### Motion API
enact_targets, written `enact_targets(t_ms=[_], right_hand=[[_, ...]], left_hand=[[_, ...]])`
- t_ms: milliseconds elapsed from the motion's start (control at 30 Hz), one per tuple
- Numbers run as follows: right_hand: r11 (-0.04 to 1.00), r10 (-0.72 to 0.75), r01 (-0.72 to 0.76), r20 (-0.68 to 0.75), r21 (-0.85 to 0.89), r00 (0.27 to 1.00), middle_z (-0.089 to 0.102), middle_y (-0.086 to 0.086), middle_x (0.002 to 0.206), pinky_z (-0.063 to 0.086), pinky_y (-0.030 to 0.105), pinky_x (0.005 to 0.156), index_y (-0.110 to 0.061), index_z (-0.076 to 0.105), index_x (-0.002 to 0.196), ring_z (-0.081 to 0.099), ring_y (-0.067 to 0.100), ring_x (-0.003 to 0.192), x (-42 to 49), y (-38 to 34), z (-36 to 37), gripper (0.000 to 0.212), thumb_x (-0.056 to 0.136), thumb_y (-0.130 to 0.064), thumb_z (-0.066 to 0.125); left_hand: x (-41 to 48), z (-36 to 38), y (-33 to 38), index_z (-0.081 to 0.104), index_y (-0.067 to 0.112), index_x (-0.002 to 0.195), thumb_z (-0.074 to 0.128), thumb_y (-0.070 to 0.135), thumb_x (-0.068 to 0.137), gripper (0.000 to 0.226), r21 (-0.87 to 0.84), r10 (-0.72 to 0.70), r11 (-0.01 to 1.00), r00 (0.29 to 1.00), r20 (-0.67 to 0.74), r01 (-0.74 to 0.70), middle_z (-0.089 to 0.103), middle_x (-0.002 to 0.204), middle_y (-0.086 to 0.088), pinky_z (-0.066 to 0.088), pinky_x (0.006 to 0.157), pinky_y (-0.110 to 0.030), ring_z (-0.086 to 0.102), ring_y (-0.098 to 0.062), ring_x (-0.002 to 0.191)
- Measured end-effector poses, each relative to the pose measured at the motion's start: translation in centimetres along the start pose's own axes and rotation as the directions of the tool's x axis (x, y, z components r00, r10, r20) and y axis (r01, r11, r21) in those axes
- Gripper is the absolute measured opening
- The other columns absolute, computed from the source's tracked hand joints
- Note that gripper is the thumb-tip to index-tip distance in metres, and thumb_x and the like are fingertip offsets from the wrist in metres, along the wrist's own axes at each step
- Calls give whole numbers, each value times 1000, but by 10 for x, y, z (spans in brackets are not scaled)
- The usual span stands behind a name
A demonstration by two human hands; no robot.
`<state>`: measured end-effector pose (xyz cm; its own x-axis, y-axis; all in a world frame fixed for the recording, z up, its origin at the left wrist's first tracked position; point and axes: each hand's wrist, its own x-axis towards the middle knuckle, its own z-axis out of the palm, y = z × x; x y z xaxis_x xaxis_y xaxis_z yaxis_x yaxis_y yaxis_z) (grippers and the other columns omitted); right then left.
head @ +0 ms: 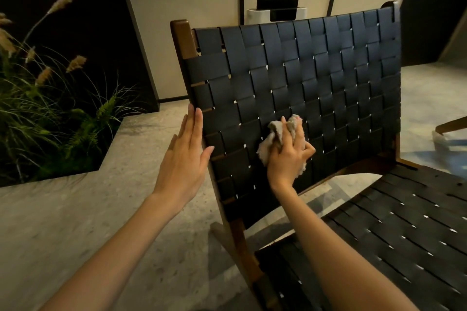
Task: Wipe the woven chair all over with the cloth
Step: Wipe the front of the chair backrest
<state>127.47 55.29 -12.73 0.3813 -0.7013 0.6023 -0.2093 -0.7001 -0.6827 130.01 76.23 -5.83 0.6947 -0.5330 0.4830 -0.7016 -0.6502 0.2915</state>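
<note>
On woven backrest's [328, 70] lower middle: your right hand [290, 156] grips the cloth [274, 130].
Backrest's left edge: your left hand [184, 159] rests flat, fingers straight.

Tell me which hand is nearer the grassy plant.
Left. The left hand rests open at the edge of the backrest nearest the plant; the right hand grips the cloth farther across the weave, away from it.

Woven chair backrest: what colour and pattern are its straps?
The straps are black, basket-woven; head view.
</note>
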Motion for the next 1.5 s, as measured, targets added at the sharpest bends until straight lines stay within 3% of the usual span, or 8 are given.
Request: enact_targets(t_ms=[200,367,500,667,1000,1267,1367,1500], right_hand=[[912,-406,396,94,111,909,35,7,149,35,27,81,-21,43,141,33,25,109,-76,-22,-7,51,91,-18,49],[537,-804,843,330,46,494,19,8,154,31,43,102,-27,27,146,19,23,140,-84,36,-19,71,83,-26,61],[922,-339,384,392,-42,855,-1,-7,157,39,39,94,-42,13,148,28,33,120,-53,79,-32,94,79,-18,73],[998,11,-28,265,62,964,-3,-9,159,22,27,100,-48,4,145,14,17,123,-71,52,-16,73,97,-15,48],[903,-391,118,675,413,625,-3,-20,152,23,28,106,-40,-1,149,18,8,129,-125,34,-75,82,84,-46,48],[799,-299,-229,698,556,651,41,-19,128,49,22,93,-23,31,128,49,0,118,-105,16,-107,62,82,4,64],[813,-291,-195,673,549,680,51,-6,118,53,23,85,-25,44,115,56,4,109,-95,5,-113,47,81,1,64],[809,-326,-147,642,569,694,62,-12,100,52,17,77,-24,56,105,62,2,95,-84,-3,-119,35,80,-3,69]], left_hand=[[-6,5,3,-27,31,141,37,32,100,76,-31,-1,1000,1000,-29,0,-33,148,17,27,116,-39,2,-11,146],[-18,16,9,-30,33,141,40,32,98,82,-64,-13,998,999,-36,11,-38,146,18,48,99,-38,21,-19,143],[-29,29,11,-31,32,140,45,32,97,88,-70,-3,998,1000,2,3,-42,145,15,54,76,-23,41,-23,133],[-34,32,13,-32,34,137,44,32,97,86,-89,-1,996,1000,-11,0,-40,144,16,55,86,-30,26,-19,142],[-74,33,8,15,21,151,60,29,89,77,240,101,958,970,221,-154,-8,151,-8,14,117,-42,-7,-30,142],[-97,26,26,25,39,144,64,72,63,96,-369,-59,845,753,655,387,34,139,18,31,100,-22,32,-2,129],[-103,29,30,25,41,140,74,71,55,103,-399,-66,840,797,600,369,38,120,30,34,81,-7,42,11,107],[-106,35,30,48,37,114,73,33,79,43,-470,-80,819,877,473,329,55,101,25,41,69,-2,55,8,92]])
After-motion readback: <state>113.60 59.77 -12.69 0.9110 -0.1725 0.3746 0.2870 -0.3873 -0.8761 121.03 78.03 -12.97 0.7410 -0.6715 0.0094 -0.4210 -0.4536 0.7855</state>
